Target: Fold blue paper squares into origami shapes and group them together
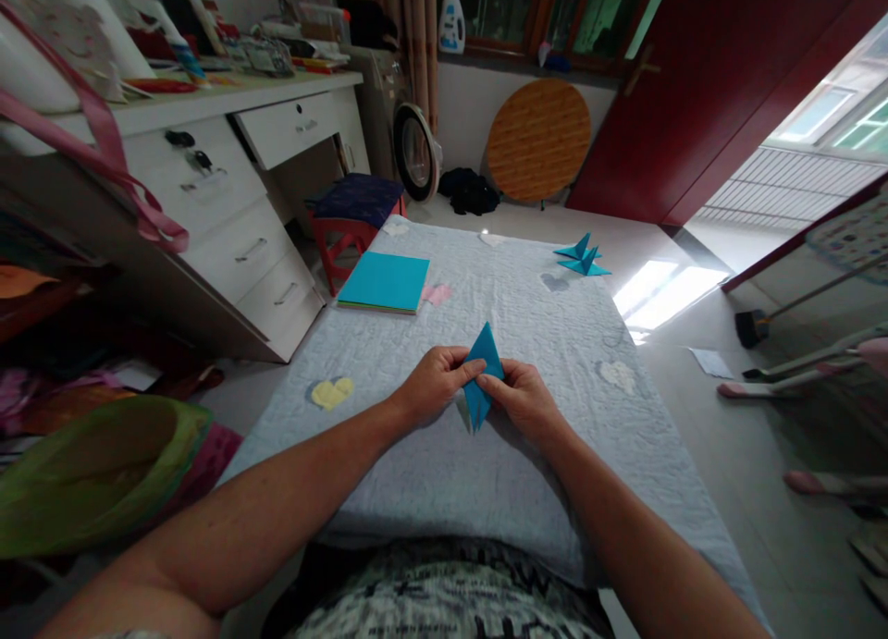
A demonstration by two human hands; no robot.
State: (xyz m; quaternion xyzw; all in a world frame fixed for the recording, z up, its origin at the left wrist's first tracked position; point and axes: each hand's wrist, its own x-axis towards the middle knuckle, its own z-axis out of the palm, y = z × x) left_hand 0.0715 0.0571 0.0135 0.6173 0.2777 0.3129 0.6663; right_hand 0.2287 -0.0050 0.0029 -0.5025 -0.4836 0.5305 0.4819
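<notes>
A folded blue origami paper (485,347), shaped like a narrow diamond, is pinched between my two hands above the cloth-covered table. My left hand (439,380) grips its left edge, thumb across the front. On the opposite side my right hand (527,394) holds it the same way, the thumb pressing near the middle. One point of the paper faces away from me; the end nearer me is split into narrow tips. Fingers behind the paper are mostly hidden. A stack of square coloured paper (386,283), blue on top, lies at the table's far left.
Folded blue paper pieces (584,256) rest at the table's far right corner. A quilted cloth with heart patches (555,325) covers the table. Left stand a white drawer desk (228,223), a red stool (347,237) and a green-lined bin (187,426). A round wooden board (539,140) leans behind.
</notes>
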